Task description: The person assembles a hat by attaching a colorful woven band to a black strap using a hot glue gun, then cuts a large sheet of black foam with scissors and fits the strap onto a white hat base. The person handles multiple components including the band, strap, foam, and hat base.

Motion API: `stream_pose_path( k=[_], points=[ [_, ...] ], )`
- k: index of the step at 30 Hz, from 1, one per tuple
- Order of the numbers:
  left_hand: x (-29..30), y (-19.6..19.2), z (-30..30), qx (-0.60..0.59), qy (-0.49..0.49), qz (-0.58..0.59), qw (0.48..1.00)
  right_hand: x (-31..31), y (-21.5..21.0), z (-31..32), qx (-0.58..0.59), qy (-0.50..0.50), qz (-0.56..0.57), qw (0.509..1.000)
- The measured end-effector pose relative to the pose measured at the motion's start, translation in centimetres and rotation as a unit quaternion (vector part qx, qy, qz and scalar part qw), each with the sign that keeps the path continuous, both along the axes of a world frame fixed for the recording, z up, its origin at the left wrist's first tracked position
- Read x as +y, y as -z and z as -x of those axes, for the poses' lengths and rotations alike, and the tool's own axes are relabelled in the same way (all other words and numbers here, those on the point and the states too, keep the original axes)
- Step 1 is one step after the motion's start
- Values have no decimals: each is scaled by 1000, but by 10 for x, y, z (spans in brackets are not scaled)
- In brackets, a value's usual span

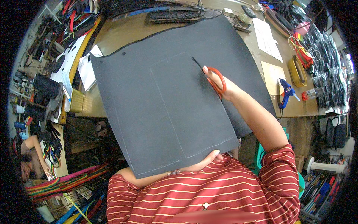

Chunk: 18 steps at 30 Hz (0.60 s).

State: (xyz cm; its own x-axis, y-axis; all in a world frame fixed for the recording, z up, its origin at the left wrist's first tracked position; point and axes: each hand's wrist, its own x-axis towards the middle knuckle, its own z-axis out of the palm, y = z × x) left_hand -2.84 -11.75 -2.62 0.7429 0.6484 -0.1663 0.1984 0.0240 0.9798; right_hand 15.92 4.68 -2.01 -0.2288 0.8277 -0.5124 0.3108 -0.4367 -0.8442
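Note:
A large black sheet (149,97), marked with thin pale chalk-like outlines, lies over the table and reaches out over my lap. My right hand (228,89) is closed round the orange-red handles of a pair of scissors (223,76). Their dark blades are in a cut that runs up the sheet from its near edge, close to the top corner of the drawn outline. To the right of the cut, a flap of the sheet hangs lower. My left hand (209,161) grips the near edge, thumb on top and the other fingers mostly hidden beneath.
On the table's right are a blue glue gun (287,93), a yellow oval container (297,71), white paper (267,39) and a clear jar (312,94). White papers (86,72) stick out at the sheet's left. Another person (34,153) sits at lower left beside colourful striped bands (71,183).

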Motion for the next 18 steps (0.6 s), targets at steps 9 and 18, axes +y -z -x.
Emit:
stream_pose_path(
  k=[9, 18],
  points=[
    [0, -2, -1, -3, -5, -3, 1000, 9, 9, 6, 20, -4, -19, 1000],
    [-2, -9, 1, 7, 3, 49, 999, 30, 5, 8, 85, 8, 1, 996]
  ],
)
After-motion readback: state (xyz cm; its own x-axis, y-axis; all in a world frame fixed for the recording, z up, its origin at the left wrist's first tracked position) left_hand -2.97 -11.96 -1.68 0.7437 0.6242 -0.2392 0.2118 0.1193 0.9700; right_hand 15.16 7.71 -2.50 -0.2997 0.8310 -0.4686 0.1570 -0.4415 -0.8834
